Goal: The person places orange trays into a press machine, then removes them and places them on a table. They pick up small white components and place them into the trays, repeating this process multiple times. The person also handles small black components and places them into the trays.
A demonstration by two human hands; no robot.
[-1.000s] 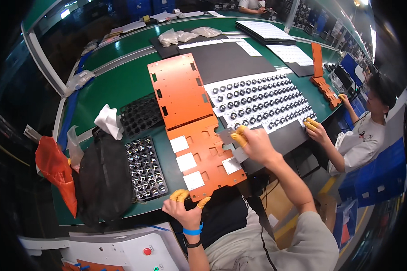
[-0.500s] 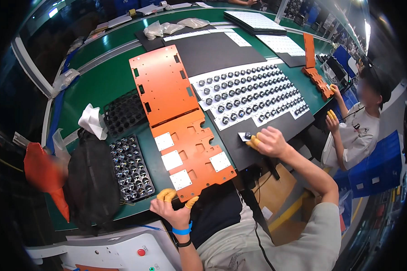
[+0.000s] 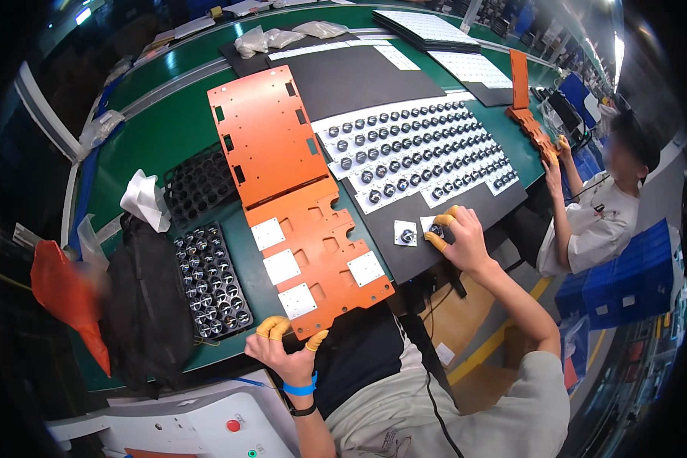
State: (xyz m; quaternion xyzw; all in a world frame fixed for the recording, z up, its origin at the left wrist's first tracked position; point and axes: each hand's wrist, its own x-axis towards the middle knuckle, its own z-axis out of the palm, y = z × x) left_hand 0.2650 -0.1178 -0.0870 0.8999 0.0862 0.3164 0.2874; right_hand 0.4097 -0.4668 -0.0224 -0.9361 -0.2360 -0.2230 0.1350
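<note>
My right hand (image 3: 464,243), in yellow finger cots, pinches a small white square plate with a black round part (image 3: 434,229) over the near edge of the black mat (image 3: 385,256). Just left of it lies a similar plate (image 3: 406,233), flat on the mat. At the near corner of the orange folding fixture (image 3: 324,267) is my left hand (image 3: 284,353), also in finger cots. Its thumb and fingers are apart beside the fixture's edge, with nothing seen in the hand. Several bare white square plates (image 3: 282,267) sit in the fixture's recesses.
Rows of white plates with black round parts (image 3: 404,149) cover the mat's far side. A black tray of round parts (image 3: 214,282) stands left of the fixture, beside a black bag (image 3: 149,298). At the right, a co-worker (image 3: 588,217) handles another orange fixture (image 3: 533,133).
My right hand has left the first plate on the mat, moved slightly right and now grips another. My left hand stays at the fixture's corner. The co-worker's hands have come together at their fixture.
</note>
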